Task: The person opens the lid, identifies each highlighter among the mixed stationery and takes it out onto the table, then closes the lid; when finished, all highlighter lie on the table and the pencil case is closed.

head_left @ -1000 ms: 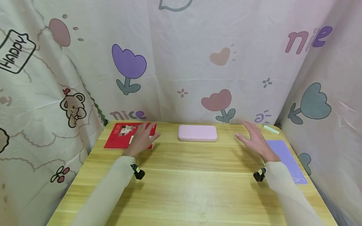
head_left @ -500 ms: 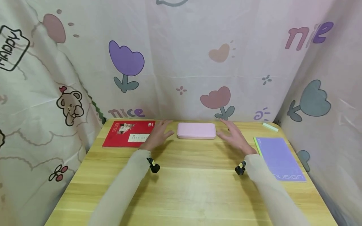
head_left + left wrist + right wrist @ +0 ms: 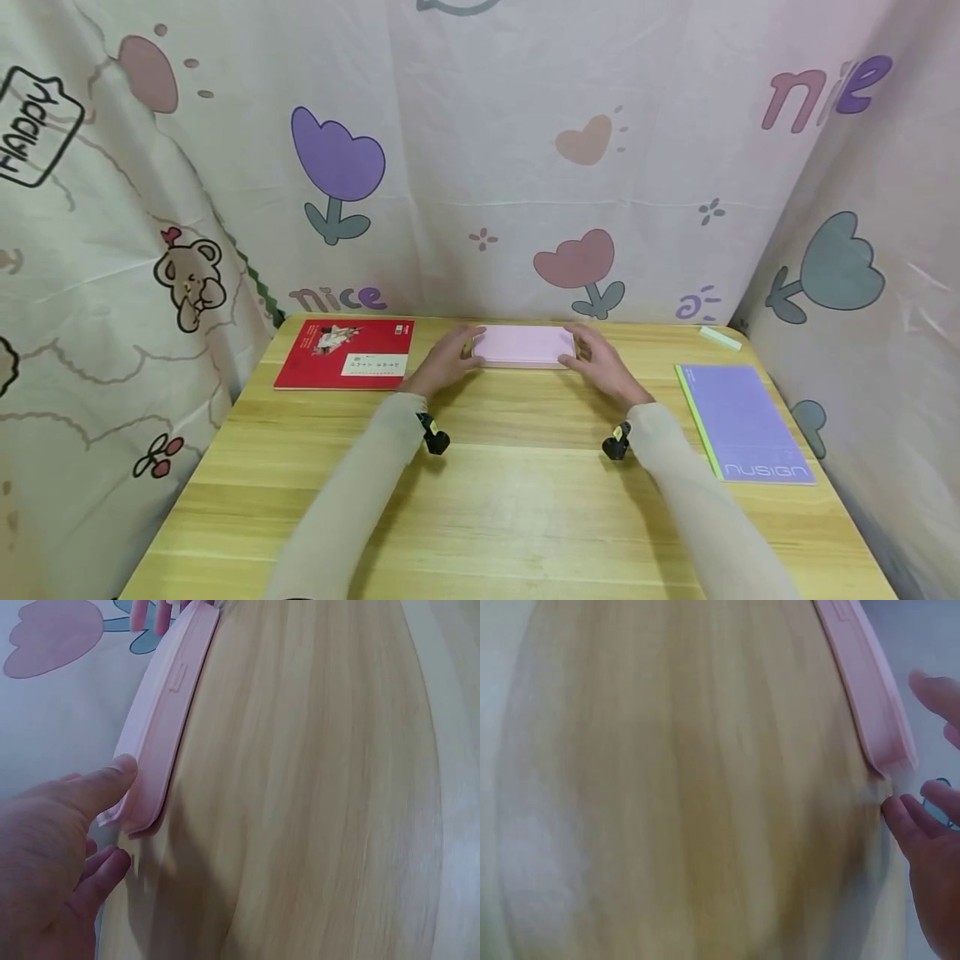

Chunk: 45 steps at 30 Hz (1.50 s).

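A flat pink pencil case (image 3: pixel 523 343) with a small front latch lies at the back middle of the table, between both hands. My left hand (image 3: pixel 444 362) is at its left end. In the left wrist view the thumb (image 3: pixel 112 784) rests against the lid edge of the case (image 3: pixel 161 727), with the other fingers partly hidden beyond its end. My right hand (image 3: pixel 602 363) is at the right end, thumb over the front corner in the head view. The right wrist view shows its fingers (image 3: pixel 904 825) slightly spread, close beside the end of the case (image 3: pixel 870 690).
A red booklet (image 3: pixel 352 342) lies at the back left of the wooden table (image 3: pixel 517 517). On the right lies a purple notebook (image 3: pixel 742 421) with a green spine, and a pale green stick-like piece (image 3: pixel 721 337) sits behind it. A printed curtain (image 3: pixel 465 167) hangs behind and at the sides.
Both hands have moved inward, the left from over the red booklet and the right from beside the purple notebook, to the two ends of the pencil case. The case stays in place.
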{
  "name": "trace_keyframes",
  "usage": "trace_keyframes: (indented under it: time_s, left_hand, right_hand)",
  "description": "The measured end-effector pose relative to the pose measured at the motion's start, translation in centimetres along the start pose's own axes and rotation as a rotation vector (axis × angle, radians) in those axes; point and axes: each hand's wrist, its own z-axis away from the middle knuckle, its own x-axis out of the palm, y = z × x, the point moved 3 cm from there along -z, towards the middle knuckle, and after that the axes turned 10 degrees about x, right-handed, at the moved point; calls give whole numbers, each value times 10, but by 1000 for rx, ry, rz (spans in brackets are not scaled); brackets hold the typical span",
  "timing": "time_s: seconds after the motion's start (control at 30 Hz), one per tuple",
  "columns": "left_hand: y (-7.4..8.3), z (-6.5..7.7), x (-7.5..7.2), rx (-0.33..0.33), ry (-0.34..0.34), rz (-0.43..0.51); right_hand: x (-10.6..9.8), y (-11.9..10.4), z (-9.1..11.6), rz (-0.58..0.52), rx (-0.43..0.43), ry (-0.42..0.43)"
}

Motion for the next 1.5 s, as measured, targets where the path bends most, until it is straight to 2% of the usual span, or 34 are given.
trace_keyframes:
  time_s: [0.1,0.23,0.43,0.63,1.0,1.3,1.5]
  left_hand:
    - [1,0,7,-11,-5,31]
    - [0,0,11,-36,-3,52]
    - [1,-3,14,-73,-1,69]
    - [3,0,15,-66,-15,45]
    - [11,22,17,-56,-32,29]
    - [17,40,23,-9,-29,-15]
    - [19,46,24,30,-30,-55]
  right_hand:
    - [7,2,-2,-20,22,-16]
    - [14,1,-5,22,39,-23]
    - [12,-3,-3,55,37,4]
    - [10,0,1,79,32,-8]
    - [9,-3,22,57,-4,-52]
    - [9,-1,39,51,-19,-71]
    - [8,3,45,61,5,-90]
